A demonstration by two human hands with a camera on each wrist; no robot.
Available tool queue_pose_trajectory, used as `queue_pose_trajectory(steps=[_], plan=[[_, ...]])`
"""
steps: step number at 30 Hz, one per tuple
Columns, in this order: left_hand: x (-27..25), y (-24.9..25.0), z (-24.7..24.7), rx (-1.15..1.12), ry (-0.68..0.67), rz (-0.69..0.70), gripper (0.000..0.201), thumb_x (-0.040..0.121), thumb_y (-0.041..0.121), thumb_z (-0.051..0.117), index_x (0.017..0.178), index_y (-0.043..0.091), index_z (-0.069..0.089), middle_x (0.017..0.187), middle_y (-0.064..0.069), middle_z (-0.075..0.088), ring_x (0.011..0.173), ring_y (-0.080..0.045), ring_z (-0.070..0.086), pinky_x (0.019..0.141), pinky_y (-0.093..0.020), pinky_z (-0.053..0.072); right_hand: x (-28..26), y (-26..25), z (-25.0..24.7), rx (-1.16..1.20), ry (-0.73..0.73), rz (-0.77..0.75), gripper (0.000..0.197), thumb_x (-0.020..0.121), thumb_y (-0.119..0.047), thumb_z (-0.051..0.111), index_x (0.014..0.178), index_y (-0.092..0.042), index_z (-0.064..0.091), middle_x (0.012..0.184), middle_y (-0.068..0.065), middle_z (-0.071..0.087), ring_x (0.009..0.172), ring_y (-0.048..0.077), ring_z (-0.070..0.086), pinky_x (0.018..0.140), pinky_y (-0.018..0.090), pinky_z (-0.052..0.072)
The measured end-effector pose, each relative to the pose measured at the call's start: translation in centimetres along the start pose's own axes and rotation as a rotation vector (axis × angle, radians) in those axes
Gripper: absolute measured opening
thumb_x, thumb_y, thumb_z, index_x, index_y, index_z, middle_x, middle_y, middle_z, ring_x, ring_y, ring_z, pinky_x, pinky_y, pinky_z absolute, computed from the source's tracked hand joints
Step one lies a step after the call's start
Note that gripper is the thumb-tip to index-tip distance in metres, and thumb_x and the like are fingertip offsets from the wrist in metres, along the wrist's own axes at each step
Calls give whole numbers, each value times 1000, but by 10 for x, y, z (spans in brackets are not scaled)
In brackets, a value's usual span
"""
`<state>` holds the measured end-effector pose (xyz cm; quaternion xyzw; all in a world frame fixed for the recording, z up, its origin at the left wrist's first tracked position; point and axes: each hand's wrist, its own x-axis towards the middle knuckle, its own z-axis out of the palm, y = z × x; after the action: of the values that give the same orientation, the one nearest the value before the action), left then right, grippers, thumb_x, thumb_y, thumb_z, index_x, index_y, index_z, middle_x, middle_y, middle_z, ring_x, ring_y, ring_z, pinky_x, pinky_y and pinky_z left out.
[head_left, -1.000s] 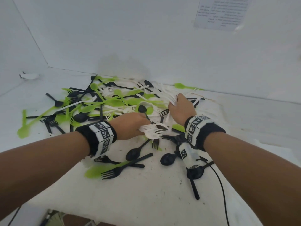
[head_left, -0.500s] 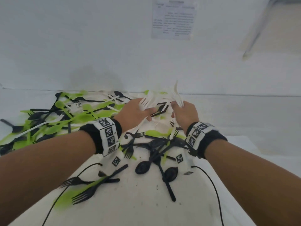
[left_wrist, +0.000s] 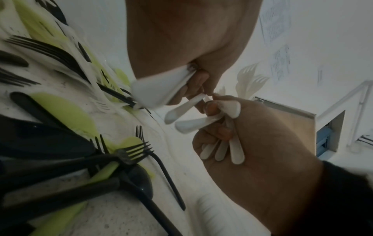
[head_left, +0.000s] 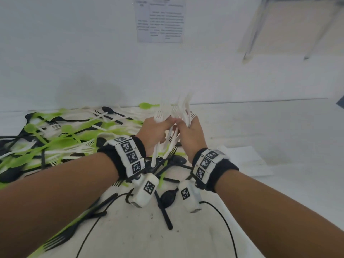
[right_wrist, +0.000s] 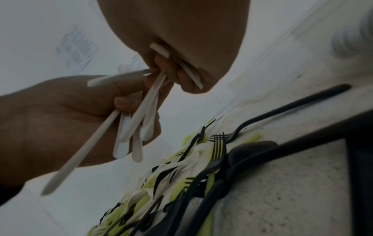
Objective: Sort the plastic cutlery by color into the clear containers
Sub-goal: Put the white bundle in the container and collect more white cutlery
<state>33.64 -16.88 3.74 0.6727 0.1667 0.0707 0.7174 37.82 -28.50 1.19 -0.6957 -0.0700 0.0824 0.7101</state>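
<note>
At frame centre, the left hand (head_left: 152, 133) and right hand (head_left: 191, 135) both clutch white cutlery (head_left: 178, 110). Most green, black and white pieces stay piled at left (head_left: 61, 135); containers seemingly out of view.

Head view, as I read it: cutlery pile (head_left: 61, 138) spreads on the table (head_left: 279, 142) from 9 to 11 o'clock of my hands. My left hand (head_left: 154, 134) and right hand (head_left: 191, 135) meet above the table at centre, touching, each gripping forks (head_left: 183, 108) whose tines point to 12. More loose cutlery (head_left: 167, 194) lies under the wrists at 6. Paper sheet (head_left: 160, 19) is on the wall at 12, behind everything.
</note>
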Motion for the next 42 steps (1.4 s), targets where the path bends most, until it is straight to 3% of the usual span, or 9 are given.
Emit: queue_pose_trajectory(steps=[3,7,12,16,20,24,28,35,42], plan=[[1,-3,3,0,-16,-30,19,95,27,72,90,9,69,67,-5,54,47,-14,33,45,-26,29,2,1,-6,28,-25,21,57,87,-44,62,139,-25,50,115,-1,74,102,22,73,92,54,58],[3,-8,3,-15,3,-59,24,94,31,74,95,7,72,86,-14,58,48,-14,29,48,-28,27,-2,-8,-17,-108,-64,-21,28,94,-37,61,106,-12,66,94,8,75,83,22,73,86,53,59],[-1,-9,15,-44,6,-75,28,91,32,77,92,4,74,97,-19,71,50,-14,30,51,-28,28,-2,-6,-31,-210,-47,-96,41,97,-46,58,84,-8,68,66,2,66,62,13,61,69,38,55],[-3,-10,21,-51,37,-93,19,89,27,78,89,9,72,101,-18,67,49,-12,28,49,-28,26,0,-4,-35,-181,-100,-76,39,99,-45,58,101,-9,72,98,10,75,91,25,72,87,43,57],[-6,-12,23,-66,120,-157,15,87,18,73,92,7,65,96,-13,66,49,-12,27,50,-28,25,0,-7,-34,-175,-180,-39,30,101,-41,57,101,-14,72,99,3,76,95,21,71,92,41,56],[-16,-9,26,-6,80,-133,12,91,13,66,80,7,66,84,-14,74,52,-14,27,51,-27,26,2,-9,-37,-135,-99,-45,25,103,-31,57,110,-8,57,96,5,67,82,17,65,66,18,53],[-26,-7,29,132,17,-46,23,95,16,64,72,11,63,52,5,50,49,-13,27,50,-27,24,9,-7,-38,-94,-111,-5,26,99,-33,65,105,-8,67,97,14,73,87,30,71,79,39,61],[-31,-15,22,64,87,-135,33,87,17,64,117,10,52,91,-5,61,51,-10,36,50,-25,35,16,-1,-46,-150,-55,-42,28,101,-34,60,107,-7,64,90,6,65,72,13,59,57,18,47],[-32,-15,17,98,83,-86,19,100,14,61,115,3,63,97,-9,77,53,-14,45,53,-26,41,14,-4,-43,-21,-91,44,24,102,-31,60,84,-16,59,59,-10,49,45,2,47,46,20,41]])
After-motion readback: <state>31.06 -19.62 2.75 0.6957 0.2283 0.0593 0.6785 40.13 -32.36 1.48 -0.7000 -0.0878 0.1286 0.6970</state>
